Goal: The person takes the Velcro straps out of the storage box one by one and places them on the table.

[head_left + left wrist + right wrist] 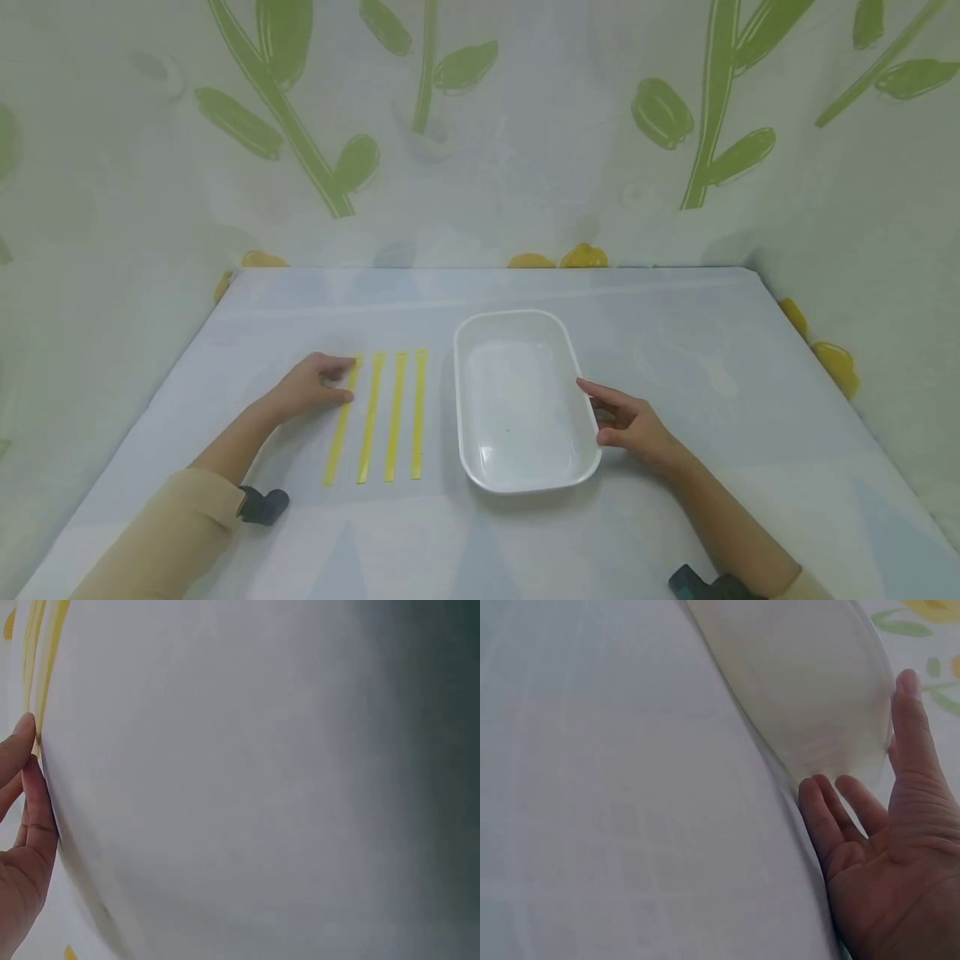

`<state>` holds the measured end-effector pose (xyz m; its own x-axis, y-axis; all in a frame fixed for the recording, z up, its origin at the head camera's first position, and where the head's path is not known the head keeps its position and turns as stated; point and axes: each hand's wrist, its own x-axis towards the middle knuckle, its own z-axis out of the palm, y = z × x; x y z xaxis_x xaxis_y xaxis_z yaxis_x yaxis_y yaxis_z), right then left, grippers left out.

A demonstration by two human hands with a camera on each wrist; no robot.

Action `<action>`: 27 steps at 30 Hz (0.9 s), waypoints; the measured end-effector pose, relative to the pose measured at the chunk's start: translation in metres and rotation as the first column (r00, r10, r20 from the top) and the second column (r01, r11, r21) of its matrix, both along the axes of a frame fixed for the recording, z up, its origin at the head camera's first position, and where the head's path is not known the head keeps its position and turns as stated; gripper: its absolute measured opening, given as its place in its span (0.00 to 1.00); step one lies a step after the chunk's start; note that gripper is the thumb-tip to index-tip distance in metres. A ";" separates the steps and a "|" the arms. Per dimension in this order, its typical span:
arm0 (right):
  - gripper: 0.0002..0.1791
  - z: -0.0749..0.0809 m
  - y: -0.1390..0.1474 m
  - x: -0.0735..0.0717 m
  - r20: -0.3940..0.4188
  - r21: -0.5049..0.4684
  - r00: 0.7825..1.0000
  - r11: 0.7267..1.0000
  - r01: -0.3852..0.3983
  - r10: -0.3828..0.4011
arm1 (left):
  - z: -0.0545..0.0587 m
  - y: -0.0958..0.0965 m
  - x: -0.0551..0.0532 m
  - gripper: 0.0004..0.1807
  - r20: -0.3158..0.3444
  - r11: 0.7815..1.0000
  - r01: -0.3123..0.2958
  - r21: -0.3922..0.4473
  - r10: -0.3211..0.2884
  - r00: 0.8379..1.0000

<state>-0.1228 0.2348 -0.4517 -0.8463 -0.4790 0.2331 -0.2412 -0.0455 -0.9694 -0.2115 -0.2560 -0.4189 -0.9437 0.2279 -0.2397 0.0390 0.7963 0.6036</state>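
In the head view, several flat yellow strips, each with a slotted head at the far end, lie side by side. My left hand [309, 387] is at the leftmost strip [337, 442], fingertips at its head and thumb a little lower, with a gap between them. The left wrist view shows the thumb and a finger [45, 806] close by a strip's end. To the right stands a white rectangular tray [517, 483] with rounded corners. My right hand [636, 429] touches its right side, fingers extended along the rim and outer wall; the right wrist view shows fingertips [817, 802] against that wall.
Both the strips and the tray rest on a table covered with a pale cloth [675, 333]. Behind and beside it hang white sheets printed with green stems [300, 142] and yellow flowers. Dark wrist devices [262, 506] sit on both forearms.
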 end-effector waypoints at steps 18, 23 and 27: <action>0.31 0.008 -0.001 0.000 -0.079 0.006 0.991 0.994 0.113 -0.112 | 0.017 0.036 0.024 0.41 -0.078 0.955 -0.148 0.256 0.173 0.982; 0.32 0.015 -0.003 0.000 -0.130 0.008 0.981 0.989 0.149 -0.147 | 0.022 0.059 0.037 0.41 -0.180 0.942 -0.118 0.314 0.181 0.967; 0.34 0.021 -0.006 0.002 -0.197 0.021 0.959 0.977 0.212 -0.203 | 0.027 0.077 0.048 0.41 -0.304 0.950 -0.044 0.310 0.143 0.942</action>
<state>-0.1211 0.2287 -0.4308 -0.8691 -0.3103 0.3853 -0.4236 0.0646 -0.9035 -0.1637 -0.1793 -0.3921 -0.9788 0.1483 0.1412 0.2023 0.5936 0.7789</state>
